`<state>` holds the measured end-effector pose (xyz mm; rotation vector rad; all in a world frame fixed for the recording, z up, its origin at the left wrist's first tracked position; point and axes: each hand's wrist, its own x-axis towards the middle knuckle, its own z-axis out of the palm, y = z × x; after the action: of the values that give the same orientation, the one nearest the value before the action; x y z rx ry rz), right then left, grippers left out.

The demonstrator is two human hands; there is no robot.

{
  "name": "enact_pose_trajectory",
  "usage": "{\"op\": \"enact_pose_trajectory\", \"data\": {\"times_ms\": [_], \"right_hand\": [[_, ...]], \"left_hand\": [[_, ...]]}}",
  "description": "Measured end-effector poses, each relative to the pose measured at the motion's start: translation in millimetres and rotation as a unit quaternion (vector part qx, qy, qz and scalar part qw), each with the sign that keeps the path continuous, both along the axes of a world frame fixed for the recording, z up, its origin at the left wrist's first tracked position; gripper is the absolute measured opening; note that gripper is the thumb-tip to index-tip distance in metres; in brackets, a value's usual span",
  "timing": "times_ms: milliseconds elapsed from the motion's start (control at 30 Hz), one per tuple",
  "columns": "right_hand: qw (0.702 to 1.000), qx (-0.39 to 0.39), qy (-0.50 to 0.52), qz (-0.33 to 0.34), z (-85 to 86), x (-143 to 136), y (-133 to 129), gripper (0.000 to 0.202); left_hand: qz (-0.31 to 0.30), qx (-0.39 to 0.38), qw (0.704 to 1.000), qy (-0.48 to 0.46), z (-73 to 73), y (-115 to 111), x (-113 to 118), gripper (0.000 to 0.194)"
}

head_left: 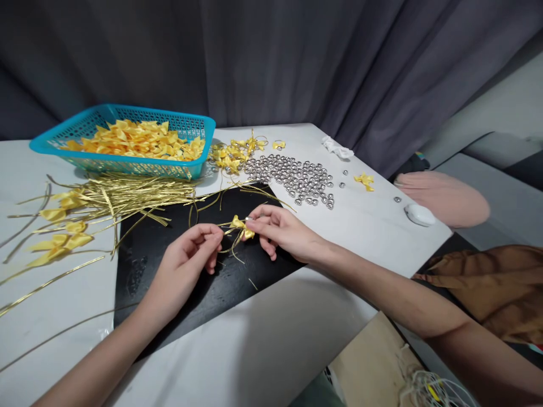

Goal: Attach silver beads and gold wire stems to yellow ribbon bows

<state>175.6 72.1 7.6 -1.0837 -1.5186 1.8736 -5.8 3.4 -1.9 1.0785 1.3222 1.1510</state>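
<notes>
Over the black mat (pixel 169 294), both of my hands meet at a small yellow ribbon bow (pixel 237 223). My right hand (pixel 278 229) pinches the bow at its right side, with a small shiny piece showing by the thumb. Thin gold ties (pixel 231 249) trail from the bow to the left. My left hand (pixel 193 249) has its thumb and index finger closed on the ends of those ties; the fingertips partly hide them. A bundle of gold ties (pixel 139 192) lies behind my left hand, and a spread of silver beads (pixel 297 175) lies beyond my right hand.
A blue basket (pixel 203 169) of yellow ribbon pieces stands at the back left. Yellow bows (pixel 233 155) lie beside it, others (pixel 59 246) at the left. Crumpled white tissue (pixel 337 148), a loose yellow bow (pixel 365 181) and a white computer mouse (pixel 419 215) lie on the right.
</notes>
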Motion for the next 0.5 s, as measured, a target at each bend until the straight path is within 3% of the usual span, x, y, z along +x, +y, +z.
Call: {"op": "enact_pose_trajectory", "data": {"times_ms": [100,233,400,500], "right_hand": [[1.000,0.017,0.005,-0.018,0.5,0.6,2.4,0.029],[1.000,0.010,0.009,0.010,2.1,0.6,0.4,0.035],[1.000,-0.014,0.017,0.012,5.1,2.9,0.9,0.037],[0.999,-0.024,0.033,0.012,6.4,5.8,4.6,0.036]], "left_hand": [[0.006,-0.004,1.000,-0.009,-0.6,0.1,-0.1,0.030],[0.009,-0.016,1.000,-0.012,1.2,-0.6,1.4,0.037],[0.038,-0.021,0.999,0.019,1.2,-1.9,0.7,0.026],[0.018,0.000,1.000,0.015,-0.5,-2.1,-0.8,0.021]]}}
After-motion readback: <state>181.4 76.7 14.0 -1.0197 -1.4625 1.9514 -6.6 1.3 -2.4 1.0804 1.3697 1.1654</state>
